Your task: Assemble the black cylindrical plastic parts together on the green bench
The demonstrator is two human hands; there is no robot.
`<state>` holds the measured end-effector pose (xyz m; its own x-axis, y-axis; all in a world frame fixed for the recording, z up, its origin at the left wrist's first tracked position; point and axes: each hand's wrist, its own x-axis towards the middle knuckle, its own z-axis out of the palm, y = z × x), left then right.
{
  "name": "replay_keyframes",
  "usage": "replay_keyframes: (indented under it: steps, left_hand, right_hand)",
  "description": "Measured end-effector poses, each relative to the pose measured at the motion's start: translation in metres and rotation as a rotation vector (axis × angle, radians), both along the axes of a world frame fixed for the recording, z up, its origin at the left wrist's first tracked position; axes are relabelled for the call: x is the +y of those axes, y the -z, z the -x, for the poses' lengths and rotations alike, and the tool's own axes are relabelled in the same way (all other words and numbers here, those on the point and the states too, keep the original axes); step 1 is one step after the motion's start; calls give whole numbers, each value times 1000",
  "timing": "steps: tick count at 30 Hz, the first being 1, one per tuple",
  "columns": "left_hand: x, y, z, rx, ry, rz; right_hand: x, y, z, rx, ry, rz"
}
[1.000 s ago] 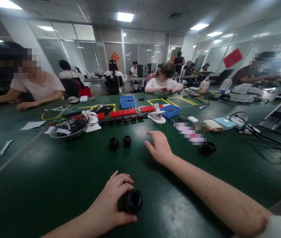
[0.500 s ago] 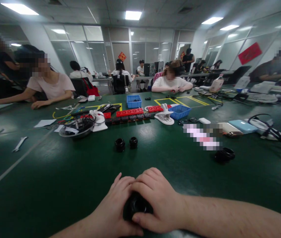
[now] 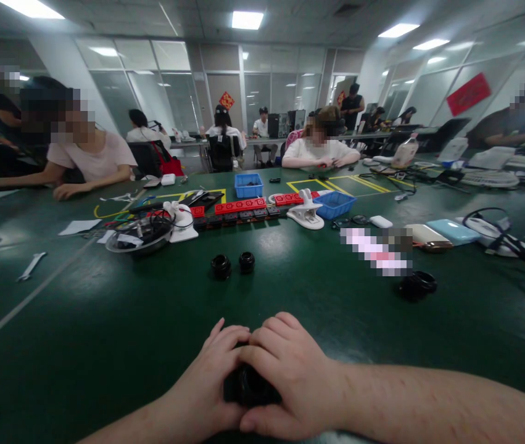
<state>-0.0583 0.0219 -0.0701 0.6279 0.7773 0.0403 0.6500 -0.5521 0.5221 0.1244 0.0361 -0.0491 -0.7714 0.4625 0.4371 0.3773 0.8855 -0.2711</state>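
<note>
Both of my hands are wrapped round one black round fitting [image 3: 255, 387], glossy, with a hole through its middle. It sits low at the front of the green table. My left hand [image 3: 216, 376] closes on its left side, the fingers curled over the far edge. From the right, my right hand [image 3: 292, 373] grips it, fingers over the top and thumb along the near side. Much of the fitting is covered by the hands. Beyond them stand two smaller black ring-shaped fittings [image 3: 221, 266] side by side. A larger black ring-shaped fitting [image 3: 418, 285] lies to the right.
A wrench [image 3: 32, 266] lies at the left. Further back are a bowl of cables [image 3: 118, 245], red power strips [image 3: 240, 206], a white clip base [image 3: 306, 214] and two blue bins [image 3: 335, 204]. Power banks [image 3: 451, 231] and cables lie right. Several people sit around.
My hands still hold the black fitting. My right thumb has shifted slightly down and left on it, and the fitting's visible opening has turned a little. The view has shifted slightly.
</note>
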Motion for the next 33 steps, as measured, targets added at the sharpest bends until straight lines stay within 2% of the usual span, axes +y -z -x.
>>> replay_keyframes:
  steps: [10, 21, 30, 33]
  left_hand:
    - [1, -1, 1, -1, 10, 22]
    - [0, -4, -3, 31, -15, 26]
    - [0, -8, -1, 41, 5, 65]
    - [0, -7, -1, 50, 2, 60]
  right_hand:
    - [0, 0, 2, -107, -13, -54]
    - [1, -13, 2, -170, -256, -56]
    - [-3, 1, 4, -189, -409, -208]
    - [-3, 1, 1, -111, -421, -247]
